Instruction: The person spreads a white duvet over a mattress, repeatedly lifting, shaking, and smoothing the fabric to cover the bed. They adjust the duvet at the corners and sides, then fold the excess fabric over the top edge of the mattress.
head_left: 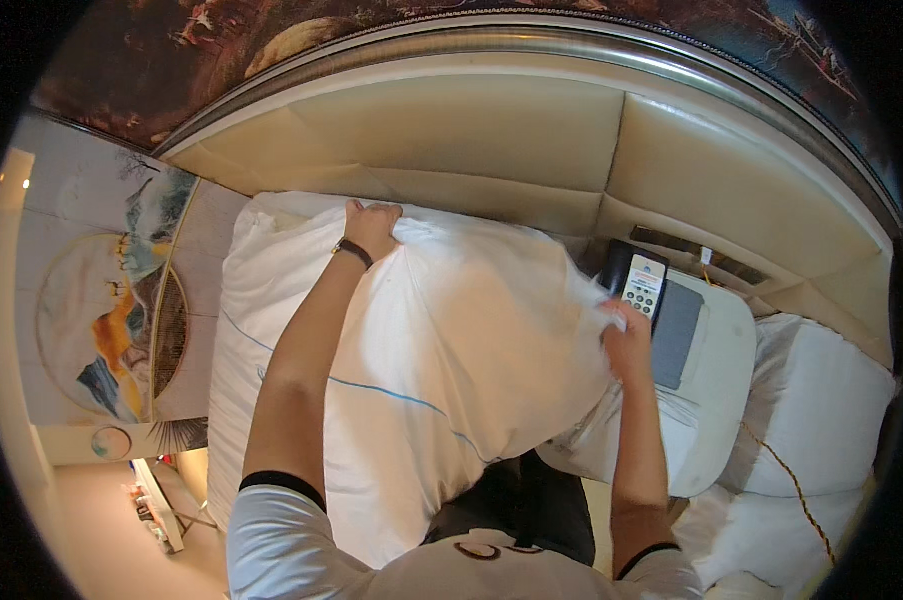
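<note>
A white bed sheet with a thin blue line across it spreads over the bed in front of me. Near the headboard, my left hand is closed on the sheet's far part, a dark band round its wrist. My right hand, slightly smeared by motion, pinches the sheet's right edge and holds it raised. Between the two hands the fabric is lifted and creased. What lies beneath it is hidden.
A beige padded headboard runs along the far side. On the right, a pale bedside table carries a telephone and a grey pad. Beyond it lies other white bedding with a twisted cord hanging before it.
</note>
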A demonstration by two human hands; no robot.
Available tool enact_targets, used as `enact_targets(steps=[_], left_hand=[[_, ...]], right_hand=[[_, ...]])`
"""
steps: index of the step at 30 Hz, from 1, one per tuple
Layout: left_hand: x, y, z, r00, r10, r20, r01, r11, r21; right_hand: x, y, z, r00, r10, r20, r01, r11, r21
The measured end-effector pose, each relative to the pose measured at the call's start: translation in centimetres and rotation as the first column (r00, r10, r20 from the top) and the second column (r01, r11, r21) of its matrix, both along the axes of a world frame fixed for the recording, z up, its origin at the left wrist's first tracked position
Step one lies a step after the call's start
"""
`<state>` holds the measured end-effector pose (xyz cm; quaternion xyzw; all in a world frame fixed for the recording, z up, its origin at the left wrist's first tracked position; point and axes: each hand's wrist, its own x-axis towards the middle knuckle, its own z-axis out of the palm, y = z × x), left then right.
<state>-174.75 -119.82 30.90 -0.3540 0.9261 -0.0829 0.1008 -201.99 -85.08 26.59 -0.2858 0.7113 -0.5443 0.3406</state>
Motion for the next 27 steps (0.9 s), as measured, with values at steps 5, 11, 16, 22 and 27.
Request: enact_targets(steps=[5,11,16,22,27], left_hand=[[-0.7,-0.8,-5.6,0.955,0.247,-0.162,-0.279,0.935,-0.219],[5.8,7.7,-14.9,0.726,0.344,-0.595,-0.388,0.920,0.059],[23.3,31.2,-26.7,0.654,0.735,-0.180,-0.545,0.622,0.562],[27.5,53.7,-25.6,0.161,0.832,0.532,-0.839,-0.168,0.517],[25.1,59.9,-26.7,-0.008,0.821,0.570,-0.622,-0.451,0.640]], right_hand=[[-7.0,-14.5,-8.5,0.993,-0.087,-0.074,0.076,0.988,-0.138],[-6.1,-22.9,-17.0,0.905,-0.077,-0.417,0.171,0.967,0.191],[-3.4,-22.7,-24.7,0.886,-0.009,-0.463,0.078,0.988,0.132],[15.0,-5.1,-27.1,0.945,0.171,-0.280,-0.181,0.983,-0.010],[30.3,14.3,-23.4,0.782,-0.053,0.622,-0.570,0.343,0.746]])
